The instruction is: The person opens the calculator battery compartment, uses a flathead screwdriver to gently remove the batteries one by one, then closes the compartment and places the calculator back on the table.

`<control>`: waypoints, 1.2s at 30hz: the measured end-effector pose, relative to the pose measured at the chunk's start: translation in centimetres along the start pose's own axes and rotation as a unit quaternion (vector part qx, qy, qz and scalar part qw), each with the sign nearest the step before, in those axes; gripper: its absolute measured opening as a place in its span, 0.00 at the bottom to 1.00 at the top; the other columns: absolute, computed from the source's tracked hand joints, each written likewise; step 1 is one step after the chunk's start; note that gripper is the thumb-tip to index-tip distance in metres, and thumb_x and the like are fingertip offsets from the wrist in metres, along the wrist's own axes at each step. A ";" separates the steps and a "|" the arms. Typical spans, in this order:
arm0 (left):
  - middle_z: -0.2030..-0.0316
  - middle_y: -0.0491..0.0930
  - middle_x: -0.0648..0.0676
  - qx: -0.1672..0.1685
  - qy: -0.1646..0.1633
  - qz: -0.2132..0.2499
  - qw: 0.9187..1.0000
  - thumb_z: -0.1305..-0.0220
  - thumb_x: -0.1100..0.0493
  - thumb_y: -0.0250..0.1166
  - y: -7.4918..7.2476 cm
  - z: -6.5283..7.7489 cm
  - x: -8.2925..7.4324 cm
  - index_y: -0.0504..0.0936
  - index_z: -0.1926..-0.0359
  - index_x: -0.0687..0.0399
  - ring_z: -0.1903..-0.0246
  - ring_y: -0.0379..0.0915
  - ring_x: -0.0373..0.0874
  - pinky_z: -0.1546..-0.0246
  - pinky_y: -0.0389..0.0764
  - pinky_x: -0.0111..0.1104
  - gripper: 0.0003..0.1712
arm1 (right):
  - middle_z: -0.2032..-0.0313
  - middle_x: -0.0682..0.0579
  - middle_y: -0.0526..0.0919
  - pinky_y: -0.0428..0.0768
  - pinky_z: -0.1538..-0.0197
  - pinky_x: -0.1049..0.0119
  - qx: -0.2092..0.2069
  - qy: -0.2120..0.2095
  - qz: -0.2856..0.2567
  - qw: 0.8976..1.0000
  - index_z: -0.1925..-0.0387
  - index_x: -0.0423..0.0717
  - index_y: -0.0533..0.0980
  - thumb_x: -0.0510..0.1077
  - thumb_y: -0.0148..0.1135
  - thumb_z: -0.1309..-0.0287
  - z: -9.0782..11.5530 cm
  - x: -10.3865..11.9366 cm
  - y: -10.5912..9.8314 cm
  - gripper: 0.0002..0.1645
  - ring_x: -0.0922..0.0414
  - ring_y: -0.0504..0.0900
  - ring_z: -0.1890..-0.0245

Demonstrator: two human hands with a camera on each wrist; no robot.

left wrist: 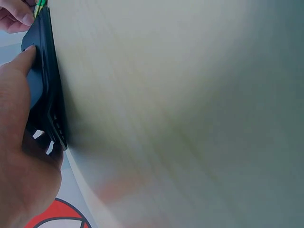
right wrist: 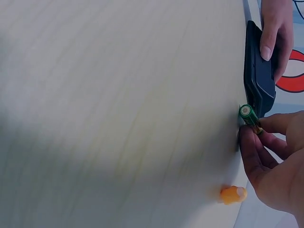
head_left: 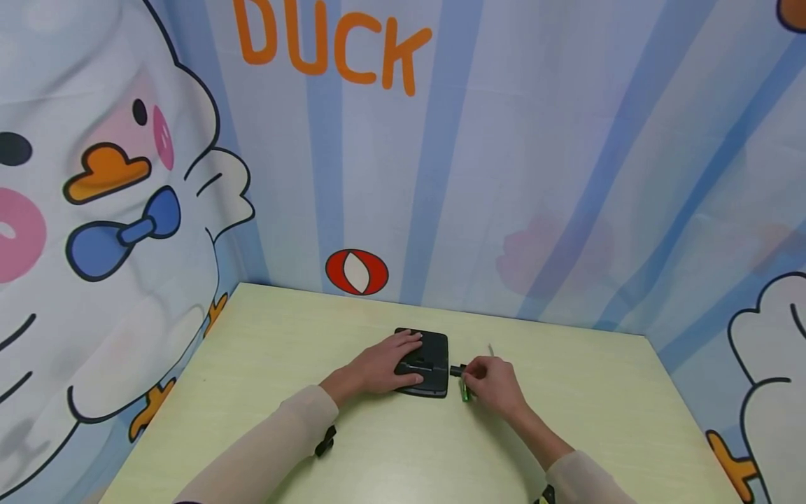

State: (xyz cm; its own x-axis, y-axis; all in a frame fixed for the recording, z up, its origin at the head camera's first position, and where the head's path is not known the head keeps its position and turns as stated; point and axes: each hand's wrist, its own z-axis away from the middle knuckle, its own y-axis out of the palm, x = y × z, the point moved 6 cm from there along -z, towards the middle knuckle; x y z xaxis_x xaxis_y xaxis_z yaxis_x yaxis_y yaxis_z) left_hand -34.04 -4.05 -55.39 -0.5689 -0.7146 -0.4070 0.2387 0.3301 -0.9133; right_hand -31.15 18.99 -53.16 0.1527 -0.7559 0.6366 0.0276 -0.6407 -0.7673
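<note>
A flat black device (head_left: pixel 434 350) with a recess in its upper face lies on the table. My left hand (head_left: pixel 384 362) rests across its left part, with fingers and thumb (left wrist: pixel 27 59) extended over the top. Just off the device's right edge, my right hand (head_left: pixel 497 383) pinches a green battery (right wrist: pixel 247 113) between fingertips and thumb; the battery (head_left: pixel 465 390) points toward the table's near side. A small black piece (head_left: pixel 456 370) lies between the device and the right fingertips, partly hidden by them.
Beyond the right hand, a thin pale object (head_left: pixel 491 348) shows on the pale table (head_left: pixel 567 371). An orange object (right wrist: pixel 232 194) lies near the right hand in the right wrist view. A printed curtain (head_left: pixel 378 175) stands behind the table.
</note>
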 end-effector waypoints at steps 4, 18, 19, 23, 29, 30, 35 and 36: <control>0.18 0.57 0.49 -0.001 0.000 -0.003 1.000 0.27 0.32 0.61 0.0 0.0 -0.1 0.64 0.18 0.49 0.18 0.48 0.49 0.23 0.63 0.49 0.46 | 0.74 0.56 0.85 0.80 0.63 0.62 0.001 -0.001 0.003 1.000 0.70 0.44 0.86 0.35 0.72 0.38 0.0 0.0 0.1 0.05 0.60 0.79 0.71; 0.18 0.58 0.50 -0.003 0.005 0.003 1.000 0.26 0.33 0.62 -0.2 0.0 -0.3 0.64 0.18 0.49 0.18 0.48 0.50 0.23 0.63 0.49 0.45 | 0.76 0.56 0.84 0.80 0.67 0.62 -0.008 -0.025 0.039 0.999 0.72 0.43 0.85 0.34 0.72 0.39 0.0 0.6 0.5 0.06 0.61 0.78 0.74; 0.18 0.58 0.50 -0.003 0.005 0.003 1.000 0.26 0.33 0.62 -0.2 0.0 -0.3 0.64 0.18 0.49 0.18 0.48 0.50 0.23 0.63 0.49 0.45 | 0.76 0.56 0.84 0.80 0.67 0.62 -0.008 -0.026 0.040 0.999 0.72 0.43 0.85 0.34 0.72 0.39 0.0 0.6 0.5 0.06 0.61 0.78 0.74; 0.18 0.58 0.49 -0.003 0.001 0.000 1.000 0.27 0.32 0.62 -0.1 0.0 -0.2 0.64 0.18 0.49 0.18 0.48 0.49 0.23 0.63 0.49 0.46 | 0.76 0.55 0.83 0.80 0.67 0.62 -0.007 -0.024 0.038 0.999 0.72 0.43 0.85 0.33 0.72 0.39 0.1 0.6 0.6 0.06 0.61 0.78 0.74; 0.18 0.57 0.48 0.001 -0.006 -0.001 1.000 0.27 0.32 0.61 0.1 0.0 0.0 0.64 0.18 0.47 0.18 0.48 0.48 0.23 0.62 0.49 0.46 | 0.76 0.55 0.83 0.79 0.68 0.63 -0.004 -0.021 0.032 0.999 0.72 0.43 0.85 0.33 0.72 0.39 0.3 0.7 0.4 0.07 0.61 0.77 0.75; 0.18 0.57 0.48 0.001 -0.006 -0.001 1.000 0.27 0.32 0.61 0.2 0.0 0.0 0.64 0.18 0.47 0.18 0.48 0.48 0.23 0.62 0.49 0.46 | 0.76 0.55 0.83 0.79 0.68 0.63 -0.003 -0.020 0.032 0.999 0.72 0.43 0.84 0.33 0.72 0.39 0.3 0.7 0.4 0.07 0.61 0.77 0.75; 0.18 0.57 0.48 0.002 -0.008 -0.005 1.000 0.27 0.32 0.62 0.1 0.0 0.0 0.64 0.18 0.47 0.18 0.48 0.48 0.23 0.62 0.48 0.46 | 0.76 0.55 0.82 0.79 0.68 0.63 0.002 -0.015 0.030 0.999 0.72 0.43 0.84 0.33 0.72 0.39 0.3 0.7 0.5 0.07 0.60 0.77 0.74; 0.18 0.57 0.48 0.002 -0.008 -0.005 1.000 0.27 0.32 0.62 0.1 0.0 0.0 0.64 0.18 0.47 0.18 0.48 0.48 0.23 0.62 0.48 0.46 | 0.76 0.55 0.82 0.79 0.68 0.62 0.002 -0.015 0.029 0.999 0.72 0.43 0.84 0.33 0.72 0.39 0.3 0.7 0.5 0.07 0.60 0.77 0.74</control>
State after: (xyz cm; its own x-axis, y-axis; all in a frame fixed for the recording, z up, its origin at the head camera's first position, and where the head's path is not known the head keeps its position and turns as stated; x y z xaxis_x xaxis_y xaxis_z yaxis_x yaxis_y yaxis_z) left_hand -33.99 -4.03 -55.44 -0.5585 -0.7276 -0.3983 0.2363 0.3207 -0.9172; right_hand -30.74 18.14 -53.13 0.1838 -0.7879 0.5878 0.0222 -0.5945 -0.8038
